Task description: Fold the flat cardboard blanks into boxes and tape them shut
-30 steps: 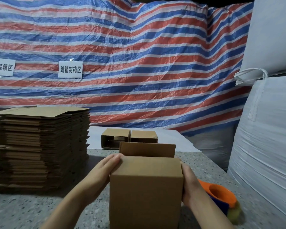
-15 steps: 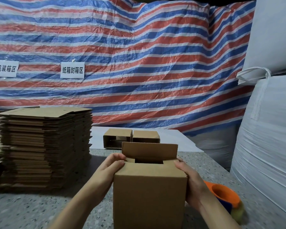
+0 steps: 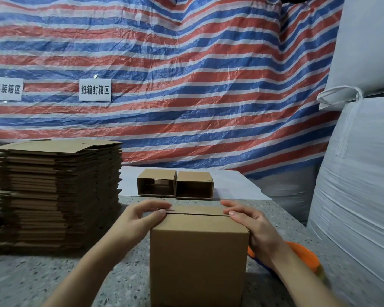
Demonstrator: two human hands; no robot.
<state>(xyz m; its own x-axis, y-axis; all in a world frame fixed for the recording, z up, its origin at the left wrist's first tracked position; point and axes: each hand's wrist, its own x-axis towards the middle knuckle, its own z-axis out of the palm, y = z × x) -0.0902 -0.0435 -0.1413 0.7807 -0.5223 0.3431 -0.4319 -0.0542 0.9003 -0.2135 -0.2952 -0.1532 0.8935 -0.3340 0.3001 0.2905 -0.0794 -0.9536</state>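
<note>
A brown cardboard box (image 3: 197, 251) stands upright on the speckled table (image 3: 31, 280) right in front of me. Its two top flaps lie folded down and meet at a seam along the top. My left hand (image 3: 142, 218) presses on the top left corner with straight fingers and the thumb on the flaps. My right hand (image 3: 248, 224) does the same at the top right corner, its palm against the box's right side. A tall stack of flat cardboard blanks (image 3: 58, 191) sits to the left.
Two folded boxes (image 3: 156, 183) (image 3: 194, 186) lie on their sides at the back on a white sheet, open ends toward me. An orange tape dispenser (image 3: 304, 258) lies behind my right wrist. Big white sacks (image 3: 353, 196) wall off the right; a striped tarp hangs behind.
The far flap, which stood upright, has been folded down, and the top opening is now closed. Both hands moved from the box's sides up onto its top corners.
</note>
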